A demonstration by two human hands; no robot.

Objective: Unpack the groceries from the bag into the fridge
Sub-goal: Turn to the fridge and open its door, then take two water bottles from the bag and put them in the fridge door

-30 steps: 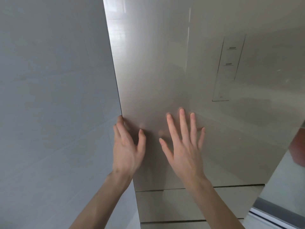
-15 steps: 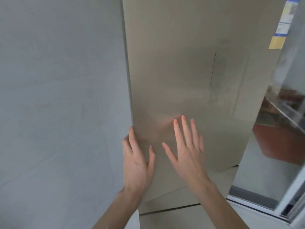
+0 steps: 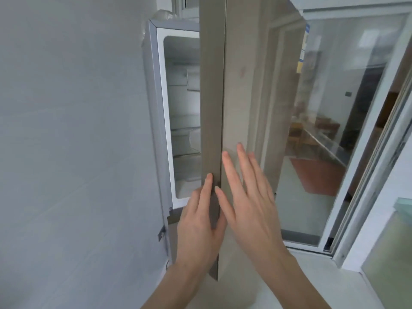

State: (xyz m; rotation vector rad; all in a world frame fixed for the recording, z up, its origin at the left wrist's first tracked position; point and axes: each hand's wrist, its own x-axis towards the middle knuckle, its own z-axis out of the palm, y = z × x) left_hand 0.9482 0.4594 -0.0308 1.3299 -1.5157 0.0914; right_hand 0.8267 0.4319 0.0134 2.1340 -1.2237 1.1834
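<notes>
The fridge (image 3: 159, 112) sits dead centre, tucked against the grey wall (image 3: 71, 130) on your left, and its door (image 3: 243, 85) stands swung open, edge-on to you. Through the gap you can see white shelves (image 3: 185, 130) inside, nothing on them that I can make out. Your left hand (image 3: 198, 226) is wrapped around the door's edge, fingers on the inner face, thumb hidden, so it's grasping the door. Your right hand (image 3: 249, 201) lies flat on the outer face, fingers spread, gripping nothing. Off to the right there's a glass sliding door (image 3: 347, 121) with a reddish mat (image 3: 318, 175) visible through the glass.
</notes>
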